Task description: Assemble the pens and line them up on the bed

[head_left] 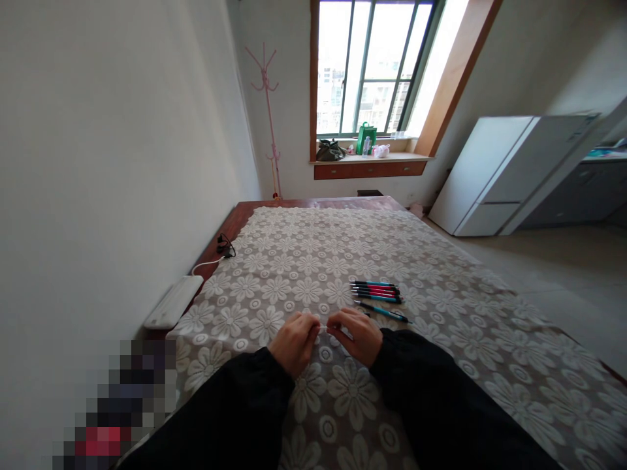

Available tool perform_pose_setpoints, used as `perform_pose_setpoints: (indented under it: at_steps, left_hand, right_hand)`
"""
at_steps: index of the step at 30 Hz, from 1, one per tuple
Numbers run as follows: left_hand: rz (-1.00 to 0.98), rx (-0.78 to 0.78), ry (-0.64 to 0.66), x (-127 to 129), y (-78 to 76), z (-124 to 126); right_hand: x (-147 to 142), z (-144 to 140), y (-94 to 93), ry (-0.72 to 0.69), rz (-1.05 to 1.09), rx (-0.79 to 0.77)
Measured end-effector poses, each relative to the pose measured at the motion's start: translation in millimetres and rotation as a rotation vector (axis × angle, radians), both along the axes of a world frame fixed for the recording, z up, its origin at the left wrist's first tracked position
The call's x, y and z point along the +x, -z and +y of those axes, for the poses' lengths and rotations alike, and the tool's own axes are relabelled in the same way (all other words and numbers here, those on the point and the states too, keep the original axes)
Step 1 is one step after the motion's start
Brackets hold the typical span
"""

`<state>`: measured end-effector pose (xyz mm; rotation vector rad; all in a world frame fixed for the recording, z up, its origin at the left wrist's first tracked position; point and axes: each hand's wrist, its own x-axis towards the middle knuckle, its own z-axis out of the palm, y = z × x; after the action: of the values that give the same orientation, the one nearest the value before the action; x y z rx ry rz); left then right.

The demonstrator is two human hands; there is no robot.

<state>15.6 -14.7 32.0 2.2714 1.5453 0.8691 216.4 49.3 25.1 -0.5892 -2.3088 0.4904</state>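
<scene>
My left hand and my right hand are close together above the patterned tablecloth. Between their pinched fingertips runs a thin white strand, with one end in each hand. It is too small to tell exactly what it is. Just beyond my right hand lies a single blue and black pen, slanting to the right. Farther back, several pens in blue, red and black lie side by side in a tight row. A small dark piece beside my right hand is mostly hidden.
A white power strip and a black cable lie along the table's left edge by the wall. Past the far end stand a pink coat rack and a windowsill with bags. A white fridge is at right.
</scene>
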Motion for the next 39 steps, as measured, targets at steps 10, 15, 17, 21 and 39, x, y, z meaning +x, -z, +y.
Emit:
perform_pose_setpoints:
  at_steps: [10, 15, 17, 21, 39]
  left_hand:
    - [0.042, 0.009, -0.017, -3, 3.4, 1]
    - [0.053, 0.017, -0.006, -3, 3.9, 2]
    - [0.035, 0.021, 0.0, -3, 3.9, 2]
    - [-0.046, 0.001, -0.044, -3, 5.3, 2]
    - [-0.111, -0.037, 0.032, -1, 1.7, -1]
  right_hand:
    - [6, 3, -15.1, 0.055, -0.11, 0.076]
    - [8, 7, -11.5, 0.012, -0.327, 0.089]
    - [8, 7, -9.2, 0.01, -0.358, 0.083]
    - [8, 7, -8.6, 0.026, -0.318, 0.074]
    - [4, 1, -14.8, 0.024, -0.157, 0.134]
